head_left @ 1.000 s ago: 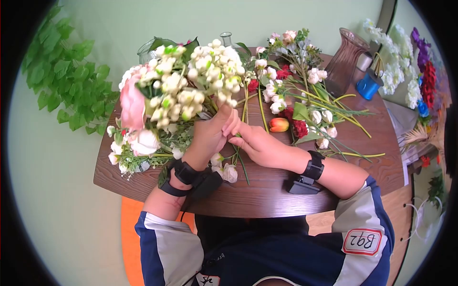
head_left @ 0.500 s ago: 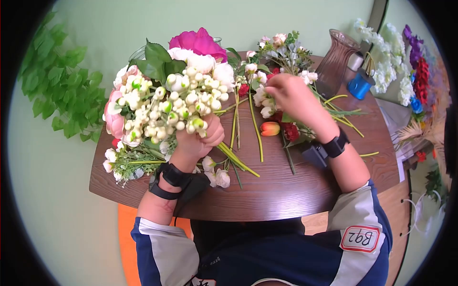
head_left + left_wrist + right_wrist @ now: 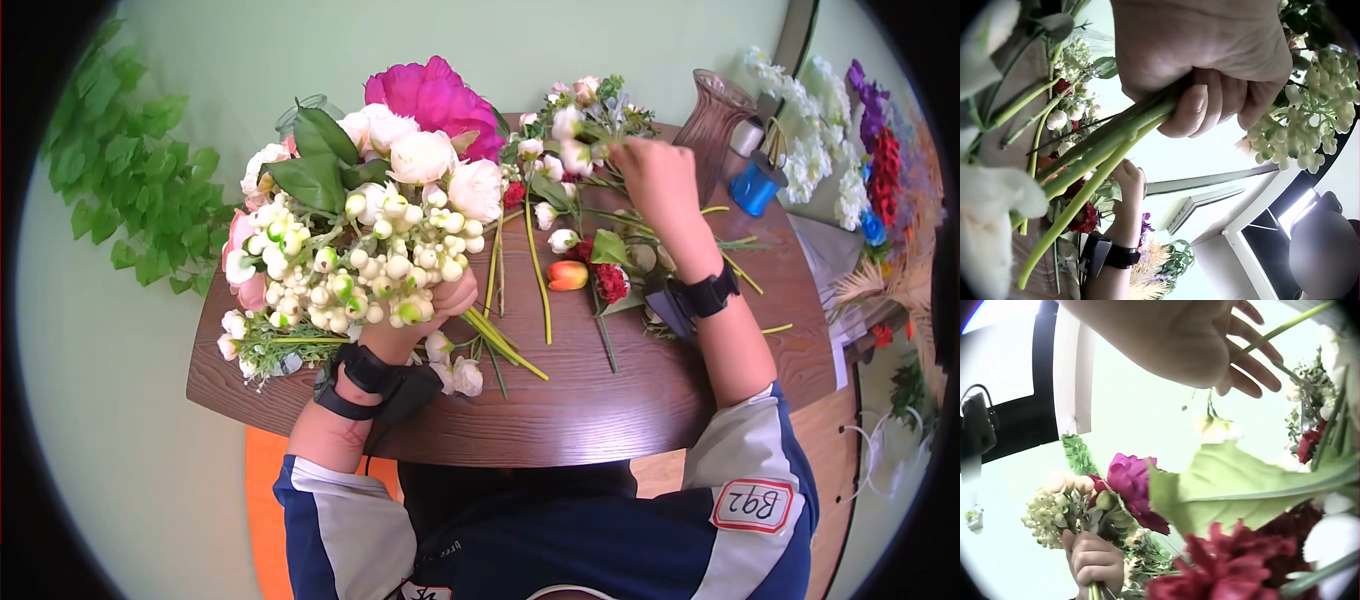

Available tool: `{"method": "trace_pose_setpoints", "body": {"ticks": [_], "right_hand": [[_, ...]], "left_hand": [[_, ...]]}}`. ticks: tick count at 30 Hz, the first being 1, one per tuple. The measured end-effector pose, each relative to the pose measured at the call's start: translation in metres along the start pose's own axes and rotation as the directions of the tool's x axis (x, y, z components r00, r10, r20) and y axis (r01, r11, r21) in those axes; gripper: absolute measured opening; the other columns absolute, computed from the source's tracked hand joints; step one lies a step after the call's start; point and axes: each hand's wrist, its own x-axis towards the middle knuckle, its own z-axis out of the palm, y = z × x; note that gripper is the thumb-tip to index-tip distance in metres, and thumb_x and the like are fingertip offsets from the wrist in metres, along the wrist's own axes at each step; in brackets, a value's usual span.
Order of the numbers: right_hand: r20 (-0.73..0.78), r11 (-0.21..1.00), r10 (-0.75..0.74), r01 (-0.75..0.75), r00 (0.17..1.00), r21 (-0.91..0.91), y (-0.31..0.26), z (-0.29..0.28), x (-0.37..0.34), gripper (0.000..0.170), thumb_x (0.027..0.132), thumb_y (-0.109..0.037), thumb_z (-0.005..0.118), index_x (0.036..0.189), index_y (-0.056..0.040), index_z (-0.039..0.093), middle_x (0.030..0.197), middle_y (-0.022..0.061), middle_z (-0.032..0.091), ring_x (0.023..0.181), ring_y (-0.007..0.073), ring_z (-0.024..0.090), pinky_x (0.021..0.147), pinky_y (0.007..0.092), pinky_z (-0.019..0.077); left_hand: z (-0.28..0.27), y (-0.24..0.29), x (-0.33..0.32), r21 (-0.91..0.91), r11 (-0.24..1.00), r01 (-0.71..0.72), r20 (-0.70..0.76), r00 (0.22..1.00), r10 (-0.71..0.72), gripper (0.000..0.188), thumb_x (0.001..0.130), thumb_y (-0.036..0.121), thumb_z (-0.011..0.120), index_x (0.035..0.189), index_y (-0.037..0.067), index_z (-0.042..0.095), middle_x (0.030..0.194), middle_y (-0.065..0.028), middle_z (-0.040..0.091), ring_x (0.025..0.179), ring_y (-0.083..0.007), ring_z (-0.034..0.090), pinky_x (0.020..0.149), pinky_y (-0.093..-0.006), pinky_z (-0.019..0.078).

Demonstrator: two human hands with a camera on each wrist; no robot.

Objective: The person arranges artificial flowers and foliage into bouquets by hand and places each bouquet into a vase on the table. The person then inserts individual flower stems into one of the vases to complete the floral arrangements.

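My left hand (image 3: pixel 450 298) grips the green stems (image 3: pixel 1104 156) of a bouquet, its fingers wrapped round them. The bouquet shows a large magenta peony (image 3: pixel 432 100), white and pale pink roses (image 3: pixel 425 158), dark green leaves (image 3: pixel 318 165) and clusters of cream berries (image 3: pixel 375 270). Over the loose flowers on the right, my right hand (image 3: pixel 660 182) holds a flower stem (image 3: pixel 1285 328) between its thumb and fingers. White blooms (image 3: pixel 575 155) show at these fingertips in the head view. The left wrist view shows the bouquet's stem ends pointing down past the hand.
Loose flowers lie on the dark wooden table (image 3: pixel 560 420), among them an orange tulip (image 3: pixel 568 276) and red blooms (image 3: pixel 610 283). A ribbed glass vase (image 3: pixel 712 125) and a blue spool (image 3: pixel 760 185) stand at the back right. Green leaves (image 3: pixel 140 190) hang on the left wall.
My right hand has left the bouquet stems, moved right and back to the loose flowers, and taken a white flower. The bouquet has turned in my left hand, showing the magenta peony.
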Motion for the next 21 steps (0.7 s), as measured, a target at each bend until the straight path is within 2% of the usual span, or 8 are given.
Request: {"method": "trace_pose_setpoints", "body": {"ticks": [9,12,13,15,16,17,19,21], "right_hand": [[-0.154,0.648,0.063,0.077,0.986,0.758,-0.056,-0.069,-0.011,0.023,0.093,-0.02,0.047,0.086,-0.0029,0.06,0.051,0.0053,0.048,0.043,0.011,0.041,0.044,0.0254,0.0328],[-0.057,0.482,0.034,0.034,0.998,0.875,-0.07,-0.09,-0.025,0.021,0.092,-0.009,0.039,0.093,0.0021,0.058,0.061,0.0078,0.051,0.052,0.0153,0.045,0.051,0.0276,0.038],[-0.058,0.476,0.027,0.038,0.998,0.879,-0.075,-0.091,-0.028,0.021,0.092,-0.009,0.039,0.093,0.0021,0.058,0.061,0.0078,0.051,0.052,0.0153,0.045,0.051,0.0276,0.038],[-0.342,0.46,-0.138,0.366,0.93,0.809,-0.09,-0.092,-0.032,0.026,0.086,0.0,0.038,0.107,0.0047,0.053,0.075,0.0132,0.051,0.062,0.0232,0.048,0.058,0.0323,0.0398],[-0.281,0.482,-0.218,0.354,0.935,0.801,-0.095,-0.096,-0.035,0.033,0.082,0.004,0.039,0.113,0.0056,0.049,0.082,0.0155,0.05,0.067,0.0267,0.049,0.061,0.0336,0.0403],[-0.216,0.508,-0.292,0.342,0.932,0.791,-0.1,-0.102,-0.038,0.043,0.077,0.007,0.039,0.119,0.0066,0.045,0.089,0.0178,0.05,0.072,0.0302,0.049,0.064,0.035,0.0407],[-0.187,0.493,-0.342,0.345,0.921,0.799,-0.117,-0.1,-0.047,0.055,0.069,0.012,0.042,0.124,0.0065,0.043,0.078,0.0126,0.045,0.07,0.0249,0.046,0.066,0.031,0.0396],[-0.22,0.376,-0.413,0.386,0.884,0.842,-0.126,-0.095,-0.055,0.059,0.064,0.017,0.046,0.121,0.0059,0.048,0.08,0.0131,0.05,0.07,0.0258,0.05,0.064,0.0303,0.0432]], "left_hand": [[-0.006,-0.003,-0.007,-0.101,0.995,-0.003,0.069,0.998,0.01,0.03,0.087,0.014,0.047,0.06,0.011,0.032,0.053,0.004,0.026,0.046,-0.0081,0.025,0.045,-0.022,0.0203],[-0.003,0.001,-0.012,0.529,0.847,-0.043,-0.031,0.997,0.07,0.023,0.087,0.018,0.05,0.069,0.012,0.037,0.058,0.0038,0.03,0.05,-0.0079,0.027,0.046,-0.0221,0.0227],[-0.009,-0.003,-0.005,-0.136,0.991,0.004,0.049,0.999,0.003,0.014,0.086,0.016,0.052,0.075,0.012,0.044,0.061,0.0031,0.033,0.051,-0.0086,0.031,0.048,-0.0225,0.0286],[-0.006,-0.015,-0.01,-0.101,0.994,-0.049,-0.363,0.932,0.009,0.005,0.086,0.015,0.051,0.085,0.011,0.053,0.066,0.0012,0.042,0.052,-0.0092,0.035,0.049,-0.0231,0.0326],[0.007,-0.02,-0.007,-0.04,0.999,0.034,-0.747,0.663,-0.053,0.013,0.087,0.018,0.051,0.092,0.008,0.058,0.069,0.0004,0.049,0.05,-0.0083,0.034,0.047,-0.0234,0.0308],[-0.019,-0.021,-0.014,-0.185,0.983,-0.013,-0.485,0.871,-0.08,0.021,0.086,0.019,0.053,0.102,0.005,0.055,0.078,-0.0021,0.056,0.057,-0.0103,0.046,0.051,-0.024,0.0375],[-0.026,-0.03,-0.019,0.063,0.997,-0.039,-0.429,0.901,0.062,0.027,0.085,0.022,0.055,0.104,0.003,0.054,0.081,-0.0029,0.057,0.061,-0.0118,0.049,0.053,-0.0255,0.0409],[-0.013,-0.044,-0.004,0.833,0.538,-0.132,-0.224,0.808,0.545,0.028,0.091,0.031,0.047,0.074,0.009,0.048,0.06,0.003,0.037,0.05,-0.009,0.031,0.05,-0.0213,0.0289]]}}
